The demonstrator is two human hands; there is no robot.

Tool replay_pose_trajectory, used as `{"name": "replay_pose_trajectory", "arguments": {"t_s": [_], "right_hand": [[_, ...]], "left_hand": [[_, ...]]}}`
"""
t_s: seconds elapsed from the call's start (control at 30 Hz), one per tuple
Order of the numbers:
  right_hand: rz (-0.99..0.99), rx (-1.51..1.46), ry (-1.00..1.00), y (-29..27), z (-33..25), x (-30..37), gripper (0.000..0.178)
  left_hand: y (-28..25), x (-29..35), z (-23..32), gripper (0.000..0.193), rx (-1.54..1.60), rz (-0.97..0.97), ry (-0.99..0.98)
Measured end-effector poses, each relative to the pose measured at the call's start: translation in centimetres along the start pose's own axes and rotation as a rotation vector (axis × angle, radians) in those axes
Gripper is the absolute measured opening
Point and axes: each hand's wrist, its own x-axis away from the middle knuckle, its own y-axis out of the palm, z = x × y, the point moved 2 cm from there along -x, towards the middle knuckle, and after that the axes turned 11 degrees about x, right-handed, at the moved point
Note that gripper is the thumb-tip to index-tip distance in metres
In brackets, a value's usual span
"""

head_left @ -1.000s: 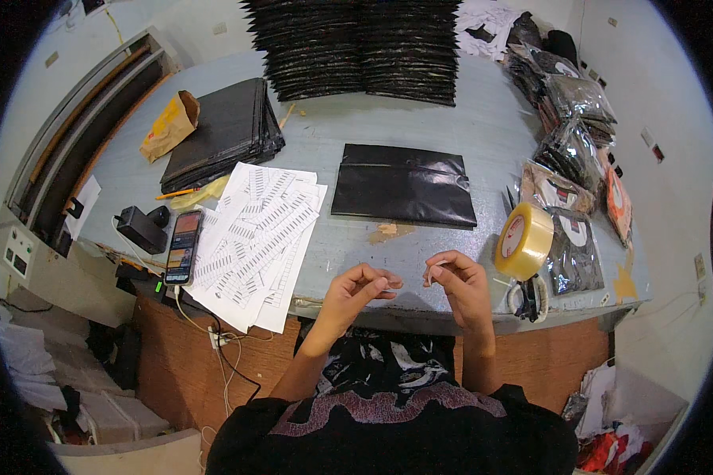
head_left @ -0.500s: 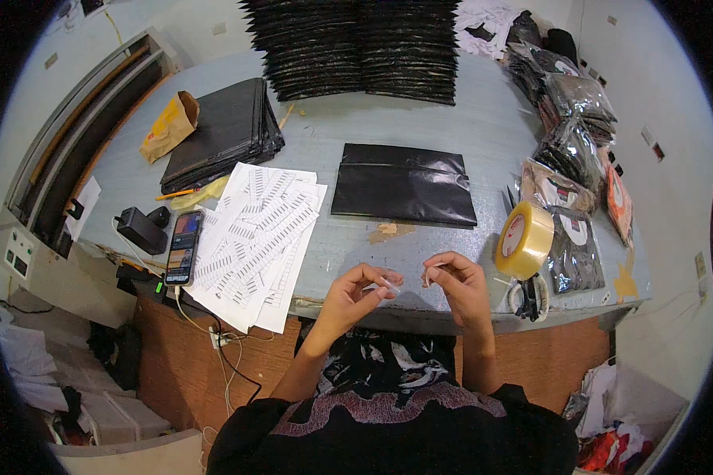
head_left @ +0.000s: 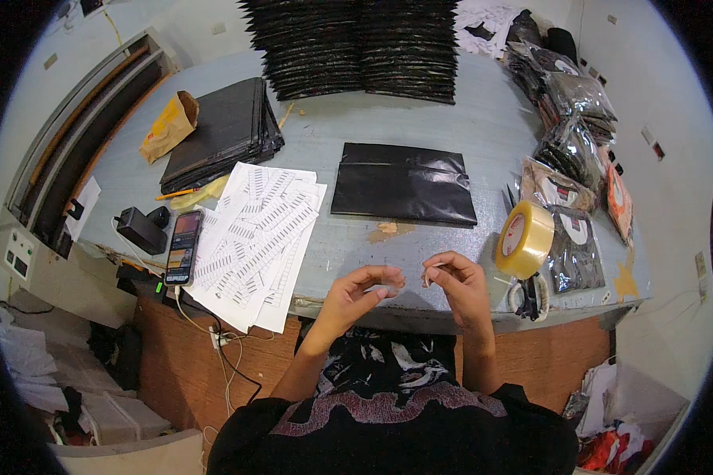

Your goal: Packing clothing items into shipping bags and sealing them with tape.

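My left hand [head_left: 355, 297] is held over the table's near edge, its thumb and forefinger apart. A pale, see-through glint shows by its thumb tip; what it is, I cannot make out. Facing it, my right hand [head_left: 459, 289] pinches a small whitish strip [head_left: 427, 279] between thumb and fingers. Beyond both hands a flat black plastic mailing bag [head_left: 404, 186] lies on the table, a crease running across it. To the right of my right hand stands a big roll of clear yellowish packing tape [head_left: 537, 241], with scissors [head_left: 537, 297] close beside it, partly hidden.
Label sheets [head_left: 253, 237] and a phone [head_left: 184, 249] lie on the left, with a stack of black bags [head_left: 226, 131] and a paper bag [head_left: 170, 127] behind. Tall piles of black packages [head_left: 356, 51] stand at the back. Clear-bagged garments [head_left: 574, 150] line the right side.
My left thumb and forefinger have moved apart, and the left fingertips have shifted slightly right. My right hand stays nearly still. The phone's screen picture has changed.
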Motion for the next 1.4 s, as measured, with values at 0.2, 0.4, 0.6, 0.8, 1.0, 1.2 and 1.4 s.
{"name": "replay_pose_trajectory", "arguments": {"t_s": [0.2,0.4,0.6,0.8,1.0,1.2,1.4], "right_hand": [[0.019,0.014,0.018,0.1,-0.3,0.1,0.014],[0.052,0.137,0.036,0.0,-0.4,0.1,0.017],[0.002,0.219,-0.067,0.4,-0.7,-0.1,0.021],[-0.062,0.426,-0.145,1.3,-1.3,-0.4,0.024],[-0.058,0.518,-0.151,1.3,-0.5,-0.9,0.024],[-0.056,0.539,-0.152,1.3,-0.2,-1.0,0.023],[-0.093,0.713,-0.263,1.9,-0.9,-0.9,0.024]], "left_hand": [[-0.3,-0.1,-0.4,0.034,0.04,-0.028,-0.053],[0.3,-0.1,0.4,0.037,0.055,-0.035,-0.098],[0.3,-0.2,0.2,0.039,0.107,0.009,-0.185],[-0.2,-0.2,-0.4,0.041,0.233,0.03,-0.228],[-0.5,-0.4,-1.0,0.043,0.377,0.037,-0.27],[-0.6,-0.5,-1.2,0.043,0.463,0.004,-0.275],[-0.6,-0.5,-1.1,0.043,0.472,0.033,-0.297]]}}
